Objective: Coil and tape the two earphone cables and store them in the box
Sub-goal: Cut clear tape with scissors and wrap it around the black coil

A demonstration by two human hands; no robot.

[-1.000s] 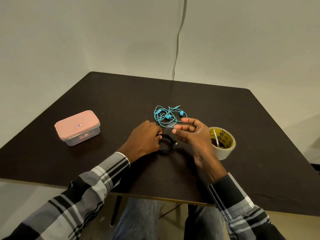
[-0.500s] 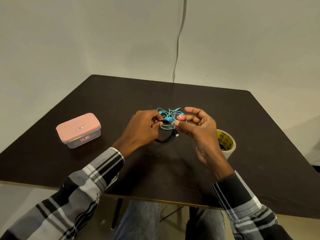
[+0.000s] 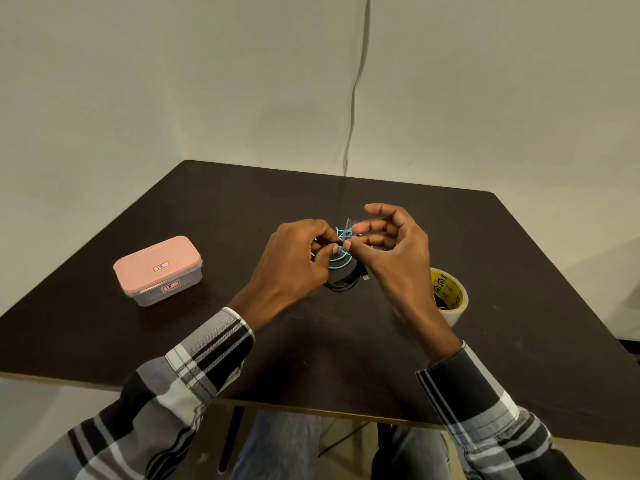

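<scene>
Just left of the tape roll (image 3: 449, 295), the left hand (image 3: 294, 258) pinches the coiled black cable (image 3: 343, 284) while the right hand (image 3: 388, 251), fingers half-spread, pinches clear tape; she should wrap it snug, keeping the teal cable (image 3: 341, 263) free, before reaching for the closed pink box (image 3: 157, 270).

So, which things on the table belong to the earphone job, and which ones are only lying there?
Belong to the job:
- teal earphone cable, pinched between left hand and right hand
- black earphone cable, coiled on the table
- tape roll
- pink-lidded box, lid on

Only lying about:
- grey wall cable behind the table
</scene>
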